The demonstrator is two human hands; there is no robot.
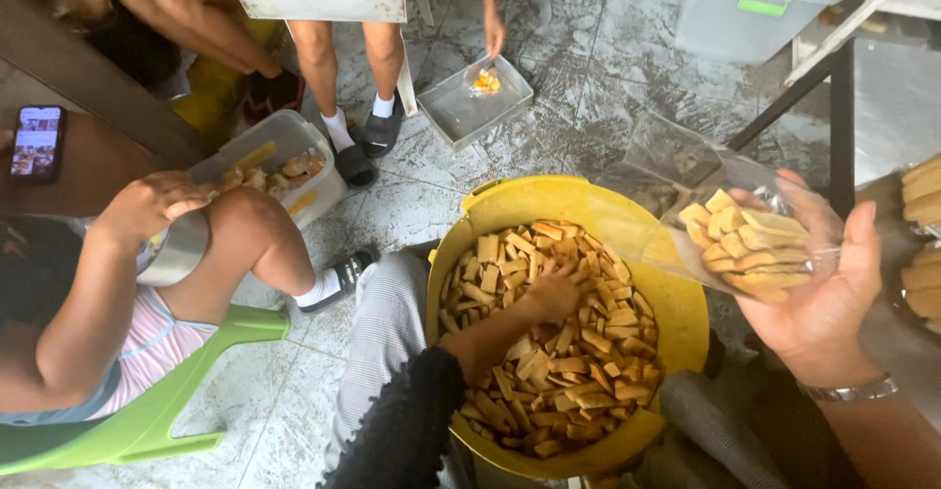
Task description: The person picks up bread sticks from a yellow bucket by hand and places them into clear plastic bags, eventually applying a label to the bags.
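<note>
1. Left hand (554, 293) is digging, fingers curled into biscuit sticks (578, 371) mid-tub (676, 303); they may be snapping.
2. Right hand (823, 293) is cupping, fingers apart, an overfull clear bag (750, 239) beyond the tub's right rim; pieces risk spilling onto the floor (588, 48).

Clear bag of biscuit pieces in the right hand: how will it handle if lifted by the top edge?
The clear bag is probably floppy: its thin film lies creased over the right hand. It likely sags, with the pieces piled low. The open top looks apt to spill if tilted.
</note>
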